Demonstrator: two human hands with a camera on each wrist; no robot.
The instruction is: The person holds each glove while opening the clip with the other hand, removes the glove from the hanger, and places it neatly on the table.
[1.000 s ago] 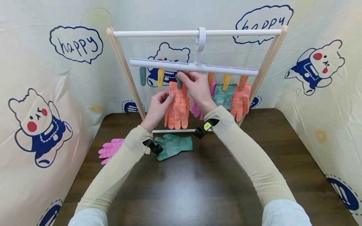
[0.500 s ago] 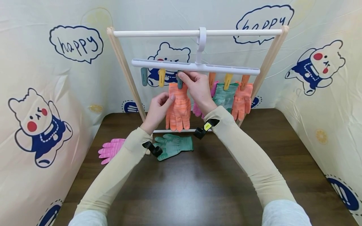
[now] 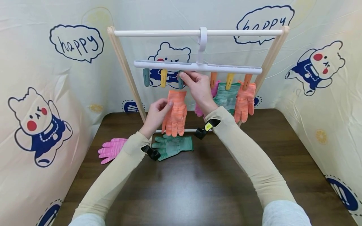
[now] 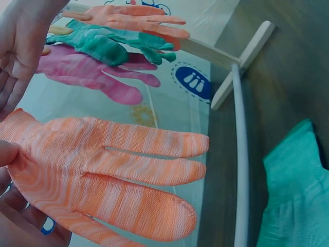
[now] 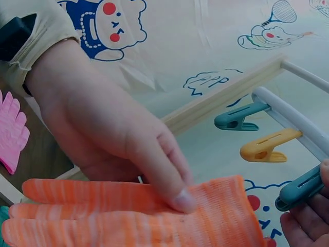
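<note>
My left hand (image 3: 156, 114) pinches an orange striped glove (image 3: 176, 114) near its cuff, and the glove hangs fingers down. My right hand (image 3: 201, 91) pinches a teal clothespin (image 3: 181, 82) under the white hanger (image 3: 232, 68). A gap shows between the glove's cuff and this clothespin. In the right wrist view the clothespin (image 5: 303, 188) sits between thumb and fingers, just past the cuff of the glove (image 5: 216, 216). Whether its jaws are parted is hard to see. To the right, a pink glove (image 3: 199, 110), a green glove (image 3: 226, 96) and another orange glove (image 3: 244, 102) hang from the hanger.
Another teal clothespin (image 3: 146, 77) and a yellow clothespin (image 3: 163, 78) hang without gloves at the hanger's left. The hanger hooks over the rack's white rod (image 3: 158, 33). On the table (image 3: 198, 182) lie a green glove (image 3: 178, 147) and a pink glove (image 3: 111, 150).
The left hand has lowered the orange glove, so its cuff has come down away from the teal clothespin. The hanger has shifted slightly right; the right hand stays at the clothespin.
</note>
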